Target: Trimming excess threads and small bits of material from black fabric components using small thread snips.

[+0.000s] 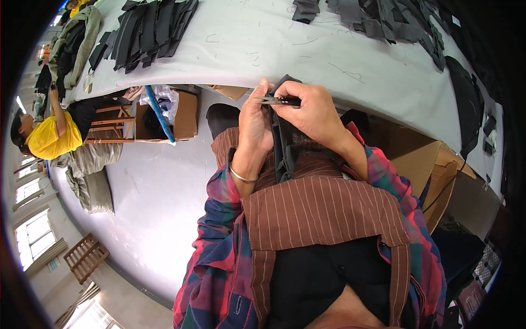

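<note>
Just off the near edge of the white table, above my lap, both my hands work at a dark grey fabric strip. My left hand pinches its upper part, thumb and fingers closed, and the strip's lower end hangs over my brown striped apron. Small thread snips with a dark handle are gripped in my right hand. Their metal blades point left, across the strip toward my left fingers. Whether the blades touch a thread is too small to tell.
Stacks of dark fabric strips lie at the table's far left, and more strips at the far right. A cardboard box stands left under the edge, another box right. A person in yellow sits far left.
</note>
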The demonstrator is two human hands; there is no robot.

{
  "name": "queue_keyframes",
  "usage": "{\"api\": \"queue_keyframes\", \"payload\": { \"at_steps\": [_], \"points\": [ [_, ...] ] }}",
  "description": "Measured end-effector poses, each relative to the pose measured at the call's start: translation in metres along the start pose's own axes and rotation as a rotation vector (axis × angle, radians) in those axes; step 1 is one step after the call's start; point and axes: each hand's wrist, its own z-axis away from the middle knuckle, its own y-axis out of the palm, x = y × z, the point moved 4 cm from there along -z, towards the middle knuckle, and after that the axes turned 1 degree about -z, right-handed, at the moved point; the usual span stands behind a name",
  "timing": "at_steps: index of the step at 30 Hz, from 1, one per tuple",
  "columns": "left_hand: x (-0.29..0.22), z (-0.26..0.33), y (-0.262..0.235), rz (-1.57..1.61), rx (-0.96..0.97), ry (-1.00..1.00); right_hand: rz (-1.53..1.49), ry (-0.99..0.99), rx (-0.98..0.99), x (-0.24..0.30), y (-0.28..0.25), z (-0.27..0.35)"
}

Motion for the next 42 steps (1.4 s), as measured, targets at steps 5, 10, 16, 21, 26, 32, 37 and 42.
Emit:
{"api": "queue_keyframes", "payload": {
  "at_steps": [5,10,16,21,26,32,37,42],
  "points": [
    [-0.004,0.005,0.008,0.021,0.095,-0.030,-0.392,0.130,0.022,-0.012,-0.001,-0.005],
    [-0.004,0.023,0.016,-0.011,0.177,-0.087,-0.467,0.110,0.005,-0.019,-0.009,-0.007],
    [-0.001,0.020,0.006,-0.105,0.150,-0.044,-0.506,0.111,-0.020,-0.009,-0.015,-0.005],
    [0.000,0.013,-0.009,-0.183,0.085,-0.054,-0.652,0.092,0.110,0.021,-0.026,0.001],
    [-0.008,0.018,-0.005,-0.194,0.116,-0.050,-0.243,0.011,0.014,-0.005,-0.049,-0.008],
    [-0.010,0.035,0.021,-0.415,0.306,0.018,-0.610,0.292,0.241,-0.037,-0.015,-0.004],
    [-0.010,0.057,0.001,-0.336,0.335,-0.120,-0.722,0.509,0.329,-0.040,-0.011,0.006],
    [-0.004,0.060,-0.026,0.000,0.234,-0.201,-0.776,0.494,0.319,-0.032,-0.010,0.006]
  ]
}}
